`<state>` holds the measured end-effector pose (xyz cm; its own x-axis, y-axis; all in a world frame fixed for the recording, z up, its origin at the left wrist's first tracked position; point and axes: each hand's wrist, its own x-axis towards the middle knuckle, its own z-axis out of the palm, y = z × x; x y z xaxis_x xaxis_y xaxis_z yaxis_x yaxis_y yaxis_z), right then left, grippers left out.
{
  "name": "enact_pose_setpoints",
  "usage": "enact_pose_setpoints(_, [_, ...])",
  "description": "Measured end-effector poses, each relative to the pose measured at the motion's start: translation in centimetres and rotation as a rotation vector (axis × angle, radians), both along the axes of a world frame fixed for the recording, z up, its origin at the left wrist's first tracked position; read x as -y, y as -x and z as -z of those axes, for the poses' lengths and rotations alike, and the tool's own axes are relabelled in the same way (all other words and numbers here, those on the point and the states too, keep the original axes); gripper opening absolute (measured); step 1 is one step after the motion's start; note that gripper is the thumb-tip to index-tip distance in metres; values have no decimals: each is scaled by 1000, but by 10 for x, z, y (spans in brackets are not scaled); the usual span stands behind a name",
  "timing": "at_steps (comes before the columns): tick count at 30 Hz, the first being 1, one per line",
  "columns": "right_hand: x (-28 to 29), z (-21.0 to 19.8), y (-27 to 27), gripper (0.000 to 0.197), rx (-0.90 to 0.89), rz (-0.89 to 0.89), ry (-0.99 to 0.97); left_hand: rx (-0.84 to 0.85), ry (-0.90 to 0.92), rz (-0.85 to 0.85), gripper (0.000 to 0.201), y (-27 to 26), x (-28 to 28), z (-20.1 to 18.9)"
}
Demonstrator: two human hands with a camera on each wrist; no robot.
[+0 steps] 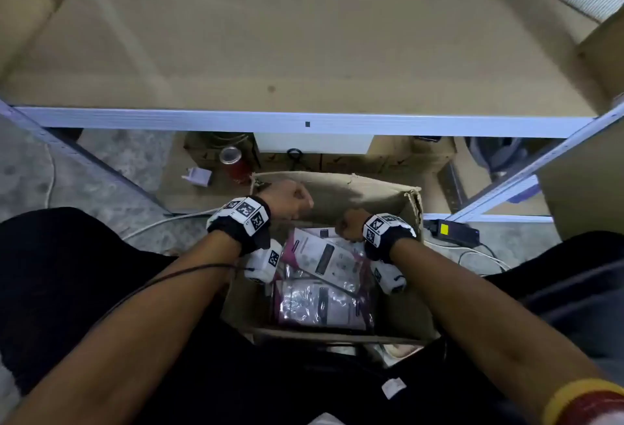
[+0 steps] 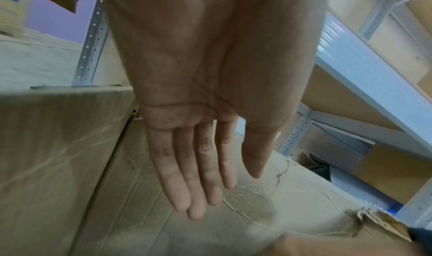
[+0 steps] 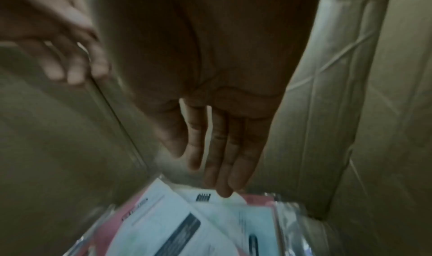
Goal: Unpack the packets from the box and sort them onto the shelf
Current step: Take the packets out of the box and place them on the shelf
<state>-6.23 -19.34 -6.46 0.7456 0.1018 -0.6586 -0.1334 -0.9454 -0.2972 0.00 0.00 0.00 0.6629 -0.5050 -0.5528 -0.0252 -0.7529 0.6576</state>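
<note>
The shelf (image 1: 304,53) above is bare; the packets (image 1: 320,276) lie in the box (image 1: 398,320) below it. Both hands reach in, left hand (image 2: 205,112) and right hand (image 3: 210,93), fingers straight, holding nothing. Unpacking is starting; next comes gripping the top packet.

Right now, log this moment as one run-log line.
phase: reaching into box | left hand: open, empty | right hand: open, fingertips at top packet | shelf: no packets visible

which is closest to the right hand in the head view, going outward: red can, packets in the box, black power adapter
1. packets, just beneath the right hand, in the box
2. black power adapter, on the floor to the right
3. red can, far left under the shelf
</note>
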Motion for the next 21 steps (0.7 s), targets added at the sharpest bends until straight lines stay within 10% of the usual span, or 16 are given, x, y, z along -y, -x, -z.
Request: enact_pose_setpoints(21, [-25, 88, 32, 48, 11, 183, 20, -48, 16, -134, 9, -2, -19, 23])
